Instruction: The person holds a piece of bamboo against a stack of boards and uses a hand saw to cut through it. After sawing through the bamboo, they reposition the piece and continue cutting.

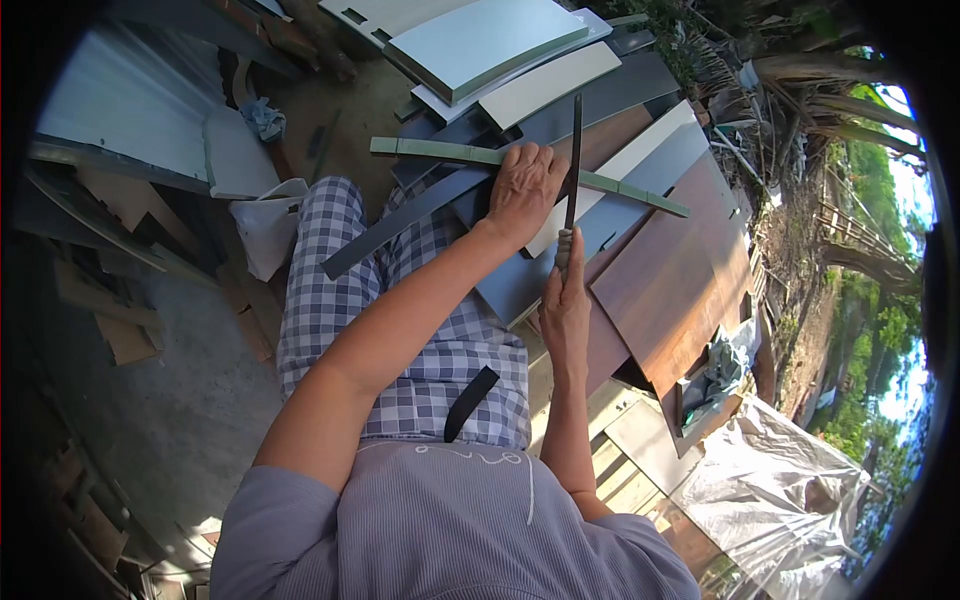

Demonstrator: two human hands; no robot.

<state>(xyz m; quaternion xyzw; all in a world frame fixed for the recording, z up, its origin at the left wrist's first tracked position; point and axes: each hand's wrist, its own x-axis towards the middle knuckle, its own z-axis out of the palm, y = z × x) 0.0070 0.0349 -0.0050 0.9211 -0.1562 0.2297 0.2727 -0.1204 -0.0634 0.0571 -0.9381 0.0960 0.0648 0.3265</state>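
Note:
My left hand (524, 192) is closed round a long green bamboo strip (425, 149) that crosses in front of me, its far end running out to the right. In my right hand (566, 305) is a knife (576, 150) with a long, narrow dark blade and a wrapped handle. The blade points away from me and crosses over the bamboo just right of my left fingers. Below the left hand, a dark flat strip (400, 222) slants from over my knee toward the boards.
Stacked white, grey and brown boards (680, 270) lie ahead and to the right. A white bag (265, 235) stands by my left knee. Panels and scrap pieces (130, 120) lean at the left. Clear plastic sheeting (770, 490) covers something at the lower right.

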